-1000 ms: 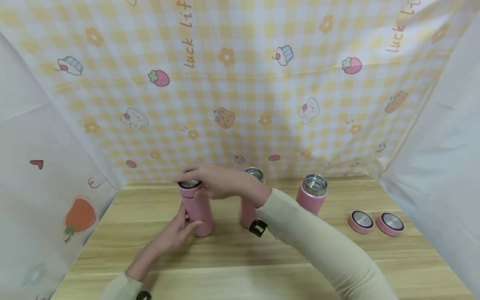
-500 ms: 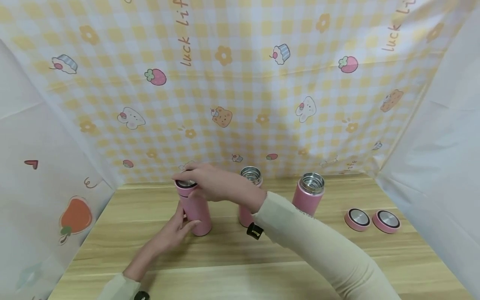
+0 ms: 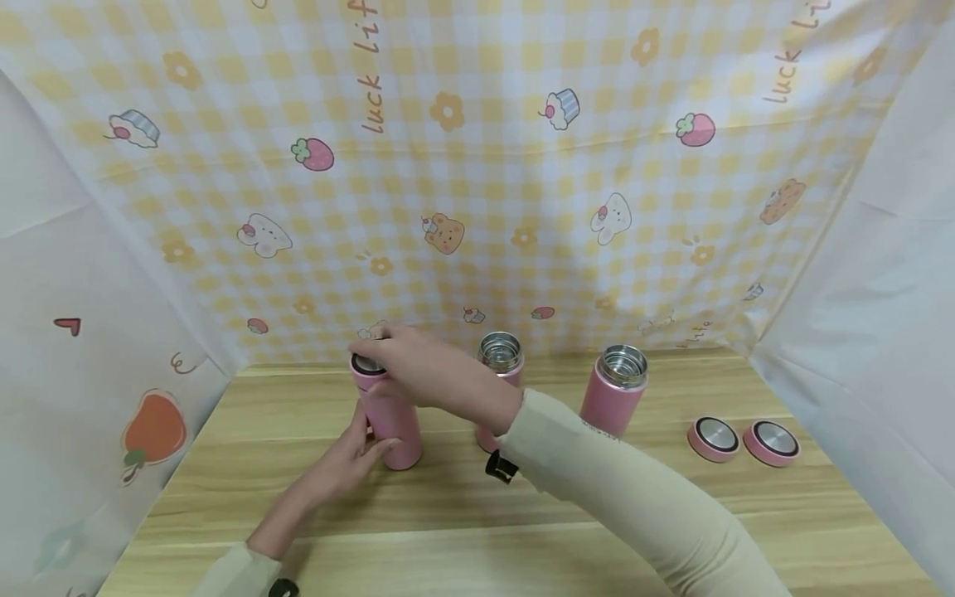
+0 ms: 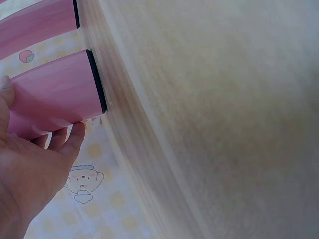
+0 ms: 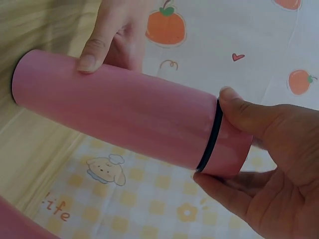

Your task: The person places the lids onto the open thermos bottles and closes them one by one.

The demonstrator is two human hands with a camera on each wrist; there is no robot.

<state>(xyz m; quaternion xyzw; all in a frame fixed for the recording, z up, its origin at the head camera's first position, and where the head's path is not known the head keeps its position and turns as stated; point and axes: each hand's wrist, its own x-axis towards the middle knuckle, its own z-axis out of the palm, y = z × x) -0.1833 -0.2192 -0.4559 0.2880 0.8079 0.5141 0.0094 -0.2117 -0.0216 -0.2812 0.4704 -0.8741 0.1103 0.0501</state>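
A pink thermos [image 3: 395, 435] stands upright on the wooden table at the left. My left hand [image 3: 346, 464] grips its lower body, thumb on the near side and fingers round the far side, as the left wrist view also shows. From above, my right hand [image 3: 425, 365] holds the thermos's pink lid [image 5: 233, 149], with the thumb and fingers on opposite sides of its edge. In the right wrist view the lid sits on the top of the body, and a dark ring [image 5: 210, 134] shows where they meet.
Two lidless pink thermoses stand to the right: a middle thermos [image 3: 501, 355], partly behind my right forearm, and a right thermos [image 3: 613, 405]. Farther right lie two pink lids, a nearer-in lid [image 3: 715, 438] and an outer lid [image 3: 773, 443]. A checked cloth [image 3: 477, 182] hangs behind the table.
My right hand has turned slightly on the lid, its wrist and forearm dropping a little. The left hand keeps its grip, and the thermos stays in place.
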